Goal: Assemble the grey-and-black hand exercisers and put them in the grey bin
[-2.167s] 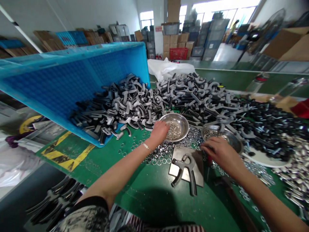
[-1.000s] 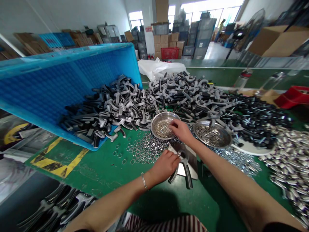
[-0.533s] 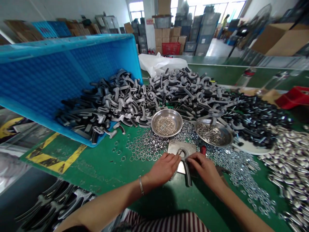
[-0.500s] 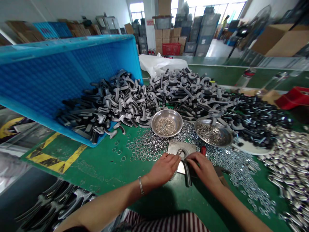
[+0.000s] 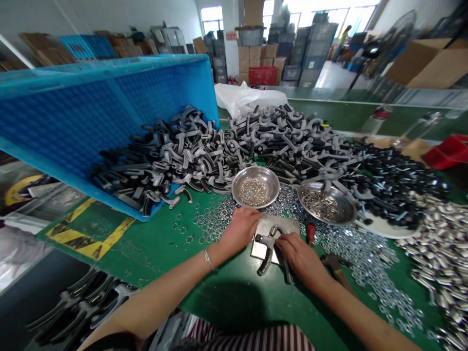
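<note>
My right hand [image 5: 299, 253] grips a grey plier-like hand tool [image 5: 269, 253] with a curved jaw and two curved handles. Its head lies over a flat metal plate [image 5: 258, 249] on the bench, and its handles point towards me. To the left of the tool, my left hand [image 5: 242, 228] has come down at the plate's upper left corner, over loose small metal parts. Its fingers are bent together, and the fingertips are partly hidden, so what they pinch cannot be made out. Flat metal rings [image 5: 212, 222] are scattered beside that hand.
Two steel bowls of small parts, one left [image 5: 270, 192] and one right [image 5: 345, 212], stand behind the plate. A tipped blue crate [image 5: 120, 92] spills grey handles. Right of my hand are a red-handled tool [image 5: 310, 233], a hammer [image 5: 334, 265], nuts [image 5: 361, 263] and metal sleeves [image 5: 446, 253].
My left hand has let go of the tool and moved up and left to the small parts. The tool stays over the plate in my right hand, its left handle now uncovered.
</note>
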`<state>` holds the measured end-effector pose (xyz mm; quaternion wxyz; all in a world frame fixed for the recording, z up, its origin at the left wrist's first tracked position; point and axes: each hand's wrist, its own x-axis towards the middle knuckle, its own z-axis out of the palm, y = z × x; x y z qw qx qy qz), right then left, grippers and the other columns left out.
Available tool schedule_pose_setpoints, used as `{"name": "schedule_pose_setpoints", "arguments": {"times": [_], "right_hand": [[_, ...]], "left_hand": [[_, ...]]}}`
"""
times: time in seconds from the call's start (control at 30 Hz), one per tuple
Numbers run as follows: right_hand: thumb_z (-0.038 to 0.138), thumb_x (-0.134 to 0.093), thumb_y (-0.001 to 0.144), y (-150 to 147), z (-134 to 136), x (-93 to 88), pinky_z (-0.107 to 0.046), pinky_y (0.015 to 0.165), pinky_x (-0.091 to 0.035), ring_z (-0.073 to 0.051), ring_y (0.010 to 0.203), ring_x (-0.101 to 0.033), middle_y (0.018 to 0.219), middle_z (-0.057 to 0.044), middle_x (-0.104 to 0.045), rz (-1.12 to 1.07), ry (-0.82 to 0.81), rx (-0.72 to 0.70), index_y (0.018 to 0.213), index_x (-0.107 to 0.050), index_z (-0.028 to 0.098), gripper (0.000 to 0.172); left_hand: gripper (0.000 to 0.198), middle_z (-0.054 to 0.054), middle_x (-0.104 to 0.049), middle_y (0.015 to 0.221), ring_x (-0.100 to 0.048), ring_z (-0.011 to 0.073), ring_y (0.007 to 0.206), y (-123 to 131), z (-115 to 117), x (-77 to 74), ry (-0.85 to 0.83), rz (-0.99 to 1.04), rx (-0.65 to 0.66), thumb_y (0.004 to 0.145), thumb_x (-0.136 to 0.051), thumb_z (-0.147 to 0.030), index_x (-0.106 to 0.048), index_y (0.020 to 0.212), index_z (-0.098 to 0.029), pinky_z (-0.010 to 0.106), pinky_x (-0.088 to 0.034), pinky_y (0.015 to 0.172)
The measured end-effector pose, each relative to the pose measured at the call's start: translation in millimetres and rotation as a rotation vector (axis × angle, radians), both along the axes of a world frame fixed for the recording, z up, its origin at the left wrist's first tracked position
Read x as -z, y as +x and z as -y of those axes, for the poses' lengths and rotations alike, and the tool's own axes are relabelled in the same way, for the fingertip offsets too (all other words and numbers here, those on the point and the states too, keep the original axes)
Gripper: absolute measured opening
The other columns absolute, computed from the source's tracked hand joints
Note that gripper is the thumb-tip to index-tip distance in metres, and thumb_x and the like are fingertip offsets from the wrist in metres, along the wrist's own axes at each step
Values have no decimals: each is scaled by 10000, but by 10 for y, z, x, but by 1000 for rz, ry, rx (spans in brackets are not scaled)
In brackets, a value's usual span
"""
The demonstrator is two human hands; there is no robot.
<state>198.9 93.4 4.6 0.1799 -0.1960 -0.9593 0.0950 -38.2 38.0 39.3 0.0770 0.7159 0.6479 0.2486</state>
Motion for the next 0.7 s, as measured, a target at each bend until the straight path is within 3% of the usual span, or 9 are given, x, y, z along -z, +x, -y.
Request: {"name": "schedule_pose_setpoints", "arguments": {"times": [0.13,0.27,0.33,0.43,0.57,0.7], "right_hand": [[-7,-432,889,112,81,-18,-463,925,-551,-313,1080,-577,1291,-208,-616,152,168,-70,1355,-529,55,480],[-2,-378,907,278,54,-58,-437,1009,-513,-279,1191,-548,1386,-170,-564,163,63,-53,1433,-459,118,545],[71,-361,958,495,57,-73,-428,1012,-505,-264,1200,-554,1344,-170,-579,106,0,55,1400,-482,135,463],[297,-437,989,1026,170,-43,-494,944,-514,-301,1056,-621,1171,-188,-634,92,-19,311,1223,-578,142,314],[528,-512,913,1691,393,8,-457,758,-553,-291,774,-671,868,-130,-681,223,-262,541,974,-625,195,357],[589,-505,876,1727,456,-189,-371,658,-559,-263,702,-680,823,-108,-705,150,-530,703,932,-608,212,395]], "left_hand": [[267,109,-684,1068,-543,265,1059,-479,-474,-139,-78,-268,-123,967,-468,-186,-717,1062,-160,412,-383,935],[257,175,-699,968,-574,305,1047,-690,-862,-126,-194,-394,-135,890,-485,-74,-741,895,-90,439,-367,942],[251,210,-704,951,-597,315,1025,-707,-978,-78,-211,-390,-159,854,-489,-35,-739,872,-53,454,-364,949],[229,221,-715,905,-633,309,967,-712,-1060,-3,-235,-368,-193,826,-510,-29,-739,835,-40,459,-375,950],[200,191,-730,896,-654,303,959,-731,-1067,46,-234,-282,-228,832,-546,-81,-742,799,-80,453,-393,959],[197,136,-745,926,-664,272,974,-728,-1054,-15,-193,-130,-252,832,-555,-97,-749,842,-128,423,-427,957]]}}
